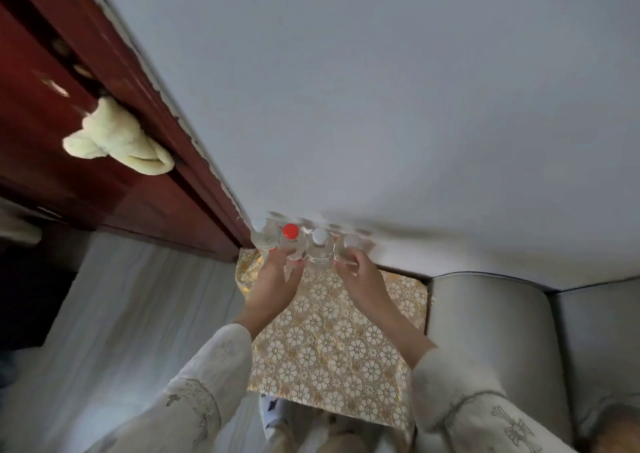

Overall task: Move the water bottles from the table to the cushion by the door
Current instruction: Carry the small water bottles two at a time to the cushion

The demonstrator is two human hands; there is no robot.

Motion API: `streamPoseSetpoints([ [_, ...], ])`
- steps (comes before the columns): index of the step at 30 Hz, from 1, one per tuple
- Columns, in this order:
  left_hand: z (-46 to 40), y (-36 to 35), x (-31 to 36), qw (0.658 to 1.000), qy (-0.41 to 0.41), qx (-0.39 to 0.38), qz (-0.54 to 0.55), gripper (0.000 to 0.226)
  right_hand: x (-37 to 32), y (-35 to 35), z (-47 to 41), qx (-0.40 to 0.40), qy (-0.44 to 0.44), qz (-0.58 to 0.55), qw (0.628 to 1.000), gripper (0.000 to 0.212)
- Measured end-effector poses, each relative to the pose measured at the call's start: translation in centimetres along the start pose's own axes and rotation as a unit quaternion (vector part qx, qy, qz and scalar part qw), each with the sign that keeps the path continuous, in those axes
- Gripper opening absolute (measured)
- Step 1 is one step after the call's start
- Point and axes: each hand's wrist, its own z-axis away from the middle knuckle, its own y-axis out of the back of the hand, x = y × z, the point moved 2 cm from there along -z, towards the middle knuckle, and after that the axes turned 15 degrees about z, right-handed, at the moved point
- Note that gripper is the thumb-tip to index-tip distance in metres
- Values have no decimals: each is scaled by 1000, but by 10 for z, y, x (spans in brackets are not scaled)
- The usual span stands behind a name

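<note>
Several clear water bottles stand in a row at the far edge of a gold floral cushion point(322, 341), against the wall. One has a red cap point(290, 232), another a white cap point(319, 236); the leftmost bottle point(264, 238) and the rightmost bottle point(351, 243) are blurred. My left hand point(277, 276) has its fingers around the red-capped bottle. My right hand point(360, 272) wraps its fingers around the rightmost bottle. Both forearms wear white embroidered sleeves.
A dark red wooden door point(86, 141) stands to the left with a pale cloth point(117, 141) hung on its handle. A grey sofa arm point(491, 331) adjoins the cushion on the right. Pale floor point(138, 314) lies to the left. A plain wall point(381, 106) rises behind.
</note>
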Motion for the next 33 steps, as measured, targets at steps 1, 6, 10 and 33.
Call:
streamPoseSetpoints([
  [1,14,13,1,1000,16,12,13,40,-10,2,13,-4,33,-1,999,42],
  [6,103,76,-6,982,51,170,60,29,-60,-6,66,-92,158,18,983,35],
  [10,216,102,-21,943,72,296,136,26,-98,-36,124,-220,223,56,948,36],
  [33,908,45,-114,487,196,819,230,12,-171,-328,767,-642,580,216,453,19],
])
